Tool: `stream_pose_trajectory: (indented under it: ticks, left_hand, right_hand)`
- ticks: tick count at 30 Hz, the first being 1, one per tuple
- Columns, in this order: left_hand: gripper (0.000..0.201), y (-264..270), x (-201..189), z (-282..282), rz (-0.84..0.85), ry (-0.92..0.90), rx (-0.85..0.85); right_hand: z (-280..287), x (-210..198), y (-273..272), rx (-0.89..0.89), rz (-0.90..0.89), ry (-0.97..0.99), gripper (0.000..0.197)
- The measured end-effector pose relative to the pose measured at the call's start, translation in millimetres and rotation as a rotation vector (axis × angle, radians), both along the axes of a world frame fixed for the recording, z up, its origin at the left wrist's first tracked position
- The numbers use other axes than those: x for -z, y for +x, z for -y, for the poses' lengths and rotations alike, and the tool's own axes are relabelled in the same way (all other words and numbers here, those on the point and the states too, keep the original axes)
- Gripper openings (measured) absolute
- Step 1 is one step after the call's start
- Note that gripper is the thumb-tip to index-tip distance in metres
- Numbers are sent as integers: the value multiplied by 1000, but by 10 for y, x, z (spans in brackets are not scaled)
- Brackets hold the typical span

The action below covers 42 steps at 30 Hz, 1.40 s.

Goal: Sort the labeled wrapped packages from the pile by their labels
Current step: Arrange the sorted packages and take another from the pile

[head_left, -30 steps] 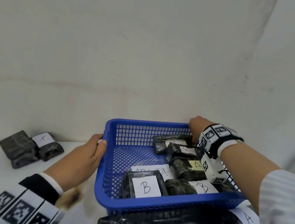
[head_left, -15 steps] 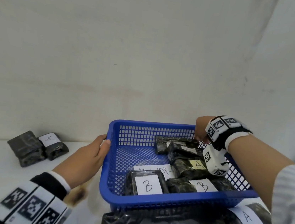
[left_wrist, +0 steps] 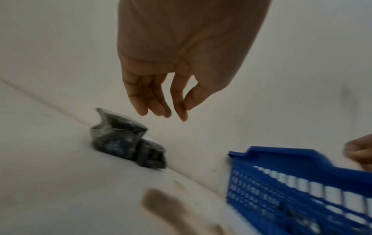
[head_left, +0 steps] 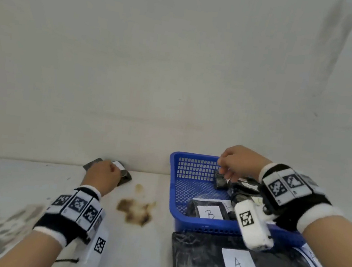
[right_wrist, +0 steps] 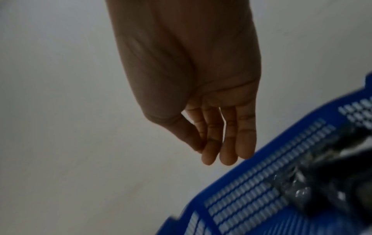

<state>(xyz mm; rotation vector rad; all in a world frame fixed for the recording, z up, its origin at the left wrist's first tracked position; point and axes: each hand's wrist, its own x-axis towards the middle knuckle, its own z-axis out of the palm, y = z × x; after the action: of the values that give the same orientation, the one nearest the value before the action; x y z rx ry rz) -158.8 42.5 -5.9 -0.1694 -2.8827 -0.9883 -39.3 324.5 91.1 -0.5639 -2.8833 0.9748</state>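
Note:
Two small dark wrapped packages (head_left: 125, 177) (left_wrist: 120, 139) lie against the wall at the left; one shows a white label. My left hand (head_left: 110, 170) (left_wrist: 173, 112) hovers just over them, fingers hanging loose and holding nothing. The blue mesh basket (head_left: 172, 190) (right_wrist: 251, 179) holds several dark packages, one labelled B (head_left: 209, 213). My right hand (head_left: 224, 168) (right_wrist: 213, 155) is over the basket's far rim, just above a small package (head_left: 220, 182), fingers straight and empty. A large package labelled A (head_left: 238, 265) lies in front of the basket.
A brown stain (head_left: 134, 210) marks the white table between the two hands. The wall stands right behind the packages and the basket. A second labelled package (head_left: 310, 258) shows at the basket's right front corner.
My left hand has let go of the basket's left rim and moved left to the two packages by the wall. My right hand has come off the far rim.

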Motion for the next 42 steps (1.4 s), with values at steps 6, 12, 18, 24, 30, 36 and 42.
stream_pose_trajectory:
  ticks: [6,12,18,24,30,36,42]
  left_hand:
    - [79,-344,348,319,165,-320,0]
    - [83,-347,397,262,177,-262,69]
    - [21,-391,360,311,62,110,-106]
    - [19,-389,405,613,-1,402,-94]
    - [23,-85,262,760,111,878,3]
    - [19,715,-198,580,214,1114,283]
    - [22,1530,-479,326,331,1159,467]
  right_hand:
    - [777,426,167,-16,-99,-128,12]
    - [1087,687,198,-29,-113,-172,28]
    - [1057,751,210,-35,-127,-110,30]
    - [1040,764,210,-41,-145,-139,30]
    - [1041,708,256,-28,-205,-144,35]
    - [1064,416,554,-242,-375,-171,49]
    - [1131,283,1050,-573,-366,-478,64]
